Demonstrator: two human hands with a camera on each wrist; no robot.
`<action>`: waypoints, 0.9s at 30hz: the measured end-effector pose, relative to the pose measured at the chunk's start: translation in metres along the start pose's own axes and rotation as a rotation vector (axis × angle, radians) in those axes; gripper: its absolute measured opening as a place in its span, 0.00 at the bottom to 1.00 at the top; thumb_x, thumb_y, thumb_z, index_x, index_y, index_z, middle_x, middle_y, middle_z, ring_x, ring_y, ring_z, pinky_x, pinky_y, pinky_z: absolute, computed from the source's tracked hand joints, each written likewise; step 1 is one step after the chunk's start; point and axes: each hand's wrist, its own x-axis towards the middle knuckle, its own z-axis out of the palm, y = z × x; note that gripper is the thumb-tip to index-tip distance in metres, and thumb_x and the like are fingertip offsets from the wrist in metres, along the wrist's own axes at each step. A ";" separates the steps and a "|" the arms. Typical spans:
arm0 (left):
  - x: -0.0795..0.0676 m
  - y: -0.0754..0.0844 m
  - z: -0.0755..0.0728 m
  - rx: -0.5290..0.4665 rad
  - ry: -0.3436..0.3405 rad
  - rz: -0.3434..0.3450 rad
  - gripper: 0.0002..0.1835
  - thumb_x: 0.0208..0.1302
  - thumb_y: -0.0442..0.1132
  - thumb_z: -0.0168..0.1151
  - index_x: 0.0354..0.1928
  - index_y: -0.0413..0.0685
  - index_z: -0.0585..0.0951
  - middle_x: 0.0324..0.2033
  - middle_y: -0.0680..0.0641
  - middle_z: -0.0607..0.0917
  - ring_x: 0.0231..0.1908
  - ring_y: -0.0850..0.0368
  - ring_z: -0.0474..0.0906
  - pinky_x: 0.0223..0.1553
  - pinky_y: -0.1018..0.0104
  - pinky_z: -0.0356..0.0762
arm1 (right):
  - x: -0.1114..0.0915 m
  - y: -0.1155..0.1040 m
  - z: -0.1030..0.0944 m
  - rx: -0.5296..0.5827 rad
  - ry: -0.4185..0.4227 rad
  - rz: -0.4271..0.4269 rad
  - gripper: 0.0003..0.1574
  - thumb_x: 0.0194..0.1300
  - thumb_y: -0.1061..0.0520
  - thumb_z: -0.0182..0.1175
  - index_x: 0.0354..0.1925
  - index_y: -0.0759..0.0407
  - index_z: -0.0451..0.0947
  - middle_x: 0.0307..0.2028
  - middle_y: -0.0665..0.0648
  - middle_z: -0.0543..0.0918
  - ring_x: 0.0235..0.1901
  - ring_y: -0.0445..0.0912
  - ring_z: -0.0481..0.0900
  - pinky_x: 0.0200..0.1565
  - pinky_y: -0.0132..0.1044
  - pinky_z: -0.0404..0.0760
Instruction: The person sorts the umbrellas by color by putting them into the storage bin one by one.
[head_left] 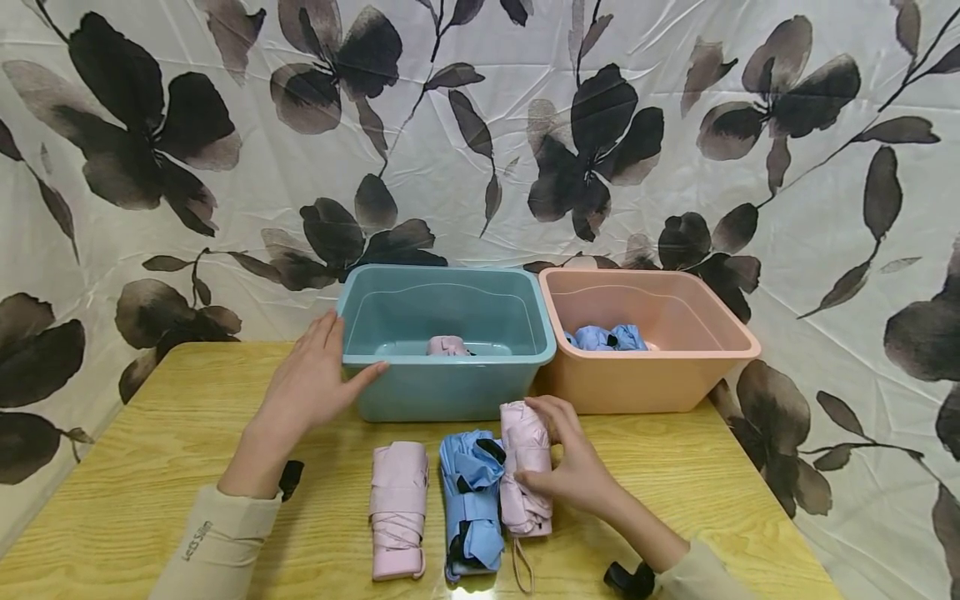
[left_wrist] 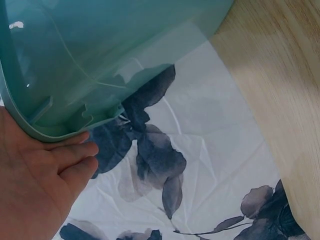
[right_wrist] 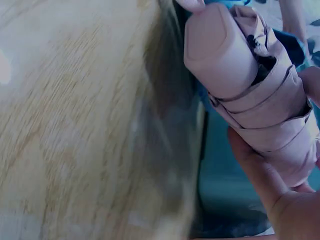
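My right hand [head_left: 573, 462] grips a folded pink umbrella [head_left: 525, 467] with a wrist loop at its lower end, thumb on one side and fingers on the other. In the right wrist view this pink umbrella [right_wrist: 270, 105] shows its flat-ended handle and wrapped strap. Directly left of it lies a folded blue umbrella [head_left: 472, 508], and farther left another pink umbrella [head_left: 398, 508]. My left hand [head_left: 311, 379] touches the left front corner of the teal bin [head_left: 442, 392], its fingers straight along the outer side. In the left wrist view those fingers [left_wrist: 75, 155] lie against the bin's rim.
Inside the teal bin is a pink bundle [head_left: 447, 345]. An orange bin [head_left: 652, 383] stands right beside it, holding blue bundles [head_left: 600, 337]. Both sit at the back of the wooden table [head_left: 187, 425], before a floral cloth [head_left: 480, 125].
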 end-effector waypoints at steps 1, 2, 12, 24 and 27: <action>0.000 0.000 0.000 0.001 0.001 0.000 0.61 0.71 0.75 0.50 0.78 0.24 0.49 0.78 0.24 0.50 0.78 0.27 0.45 0.77 0.34 0.48 | -0.001 -0.002 0.000 0.014 0.014 -0.012 0.62 0.48 0.67 0.80 0.77 0.48 0.63 0.74 0.55 0.59 0.50 0.54 0.75 0.37 0.39 0.89; 0.000 0.000 0.000 0.001 0.002 0.000 0.61 0.71 0.75 0.50 0.78 0.24 0.49 0.78 0.24 0.50 0.78 0.27 0.46 0.77 0.33 0.48 | -0.002 -0.006 -0.001 0.031 0.027 -0.024 0.62 0.48 0.68 0.80 0.77 0.47 0.63 0.75 0.55 0.58 0.50 0.55 0.75 0.36 0.40 0.90; 0.000 -0.001 0.001 0.002 0.000 0.004 0.61 0.71 0.74 0.50 0.78 0.23 0.50 0.78 0.23 0.51 0.78 0.27 0.46 0.77 0.34 0.48 | 0.005 -0.036 -0.011 0.101 0.178 -0.318 0.64 0.46 0.75 0.79 0.76 0.60 0.61 0.74 0.68 0.56 0.50 0.60 0.78 0.34 0.42 0.91; 0.002 -0.001 0.001 0.008 -0.007 -0.002 0.61 0.70 0.75 0.49 0.78 0.24 0.50 0.78 0.24 0.50 0.79 0.28 0.45 0.77 0.35 0.48 | 0.032 -0.068 -0.020 0.155 0.353 -0.476 0.67 0.42 0.82 0.77 0.76 0.67 0.56 0.75 0.67 0.53 0.60 0.52 0.79 0.39 0.42 0.91; 0.002 -0.002 0.001 0.006 -0.007 -0.007 0.61 0.70 0.75 0.49 0.79 0.24 0.50 0.78 0.25 0.50 0.79 0.28 0.45 0.77 0.34 0.48 | 0.043 -0.076 -0.022 0.199 0.390 -0.503 0.69 0.41 0.84 0.76 0.76 0.67 0.54 0.74 0.66 0.53 0.61 0.54 0.78 0.40 0.42 0.90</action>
